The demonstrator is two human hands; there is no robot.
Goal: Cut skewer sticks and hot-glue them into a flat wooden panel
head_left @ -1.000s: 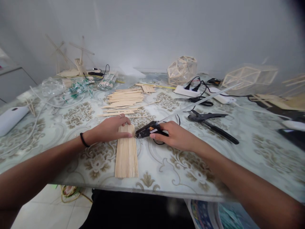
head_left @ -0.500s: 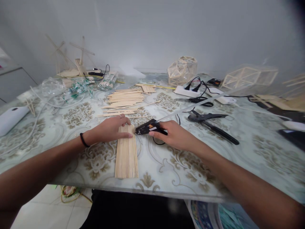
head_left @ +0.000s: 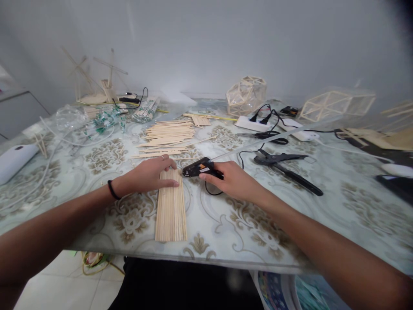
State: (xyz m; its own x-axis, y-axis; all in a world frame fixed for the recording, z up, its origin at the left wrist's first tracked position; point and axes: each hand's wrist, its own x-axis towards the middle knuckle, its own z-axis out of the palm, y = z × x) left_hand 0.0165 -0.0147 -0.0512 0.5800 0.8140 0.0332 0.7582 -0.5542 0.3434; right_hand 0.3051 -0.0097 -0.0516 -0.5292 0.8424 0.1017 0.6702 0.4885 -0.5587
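A flat panel of narrow wooden sticks lies lengthwise near the table's front edge. My left hand grips its far end, thumb on top and fingers at the far edge. My right hand is wrapped round a black glue gun, its nozzle close to the panel's upper right edge. A long translucent glue stick reaches out from the back of the gun. Beyond my left hand lies a pile of loose wooden sticks.
Black-handled pliers lie at the right, with a white power strip and cables behind. Wooden frame models stand along the wall. Plastic wrapping and a white device are at the left.
My right hand and the glue gun have shifted very slightly left and away from me. My left hand and the panel are nearly unchanged.
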